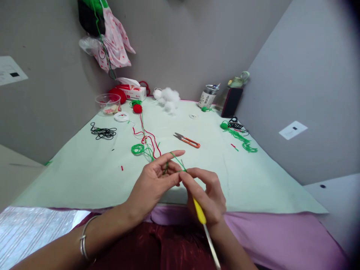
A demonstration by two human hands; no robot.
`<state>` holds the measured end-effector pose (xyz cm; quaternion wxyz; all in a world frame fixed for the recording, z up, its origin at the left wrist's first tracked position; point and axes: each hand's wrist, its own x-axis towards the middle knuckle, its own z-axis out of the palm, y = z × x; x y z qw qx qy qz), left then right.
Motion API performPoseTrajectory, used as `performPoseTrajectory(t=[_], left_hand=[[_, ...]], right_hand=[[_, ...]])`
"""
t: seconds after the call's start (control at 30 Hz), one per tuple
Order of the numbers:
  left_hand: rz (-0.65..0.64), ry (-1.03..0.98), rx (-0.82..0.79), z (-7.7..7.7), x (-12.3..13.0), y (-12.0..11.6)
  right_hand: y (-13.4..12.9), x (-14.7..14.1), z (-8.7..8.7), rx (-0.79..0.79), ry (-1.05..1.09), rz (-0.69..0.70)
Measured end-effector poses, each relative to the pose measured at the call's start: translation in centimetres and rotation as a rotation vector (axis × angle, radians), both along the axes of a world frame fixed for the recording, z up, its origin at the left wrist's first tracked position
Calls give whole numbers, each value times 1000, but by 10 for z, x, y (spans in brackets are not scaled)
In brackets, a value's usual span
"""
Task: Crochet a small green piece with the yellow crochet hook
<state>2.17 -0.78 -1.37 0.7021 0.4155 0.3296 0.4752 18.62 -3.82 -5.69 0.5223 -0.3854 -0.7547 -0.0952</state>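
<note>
Green yarn [176, 159] runs over the raised index finger of my left hand [153, 182] and around its other fingers, which are curled. The left thumb tip meets the fingertips of my right hand [206, 193] where the yarn comes together. My right hand is closed on a crochet hook with a yellow grip [199, 212]; its metal shaft points down toward me, and the hook tip shows by the green strand. Any small stitches between the fingertips are too small to make out.
Orange thread snips [191, 142] lie beyond my hands. Red yarn [154, 144] and a green coil [137, 149] are ahead left, black cord [103, 132] farther left. White stuffing [170, 98], a pen tin [207, 98] and a dark phone [232, 102] stand at the back; green strands [244, 141] lie right.
</note>
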Motion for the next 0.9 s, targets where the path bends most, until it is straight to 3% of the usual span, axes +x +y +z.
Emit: performPoseTrajectory(t=[0.07,0.13,0.2,0.27,0.33,0.43,0.6,0.77,0.9], left_hand=[[-95,-76,-125,0,0,2],[-132,-118,-207,1,-1,4],[-101,-125,-196,3,-3,6],[-81,-107,-131,4,-5,5],[-71,-77,-60,3,-5,4],[-23,-41,-4,1,-2,2],[-109,-117,-144,1,0,5],[-68,-105,-157,4,-4,8],[-78,-18,-45,5,-4,3]], right_hand=[[1,0,0,-14,55,-9],[2,-1,5,-101,278,58],[4,-2,14,-211,548,154],[7,-4,22,-299,670,254],[8,-7,25,-342,640,308],[7,-10,20,-273,488,232],[0,-9,10,-62,216,46],[4,-5,21,-227,609,150],[8,-6,24,-405,684,288]])
